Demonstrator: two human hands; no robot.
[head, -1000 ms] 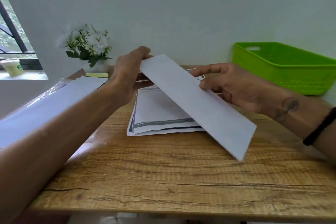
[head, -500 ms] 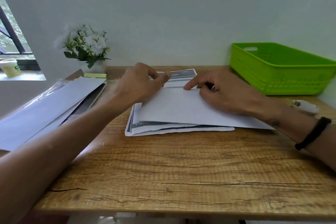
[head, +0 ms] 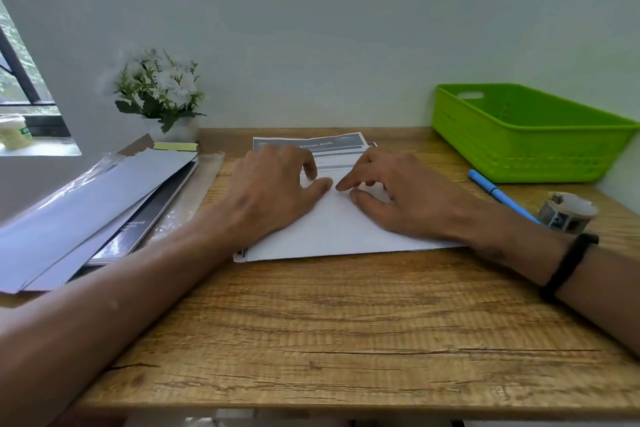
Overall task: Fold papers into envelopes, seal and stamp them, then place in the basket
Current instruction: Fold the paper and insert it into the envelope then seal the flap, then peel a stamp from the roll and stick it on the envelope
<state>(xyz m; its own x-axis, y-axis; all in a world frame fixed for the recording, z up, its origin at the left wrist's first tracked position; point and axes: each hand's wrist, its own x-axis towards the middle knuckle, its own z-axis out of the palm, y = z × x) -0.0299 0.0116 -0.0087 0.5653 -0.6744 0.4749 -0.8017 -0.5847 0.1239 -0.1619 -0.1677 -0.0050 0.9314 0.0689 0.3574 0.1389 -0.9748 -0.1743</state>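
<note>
Head view: both hands lie palm-down on a white envelope (head: 332, 225) in the middle of the wooden surface (head: 346, 329), the left hand (head: 273, 191) and right hand (head: 401, 194) with fingers loosely spread and pressing it flat, their fingertips nearly meeting, gripping nothing. The envelope rests on a stack of printed papers (head: 311, 144) whose far edge shows beyond the fingers, while the green basket (head: 519, 149) stands at the far right, with a blue pen (head: 498, 194) and a tape roll (head: 568, 211) just before it and more envelopes (head: 93, 204) piled at the left.
</note>
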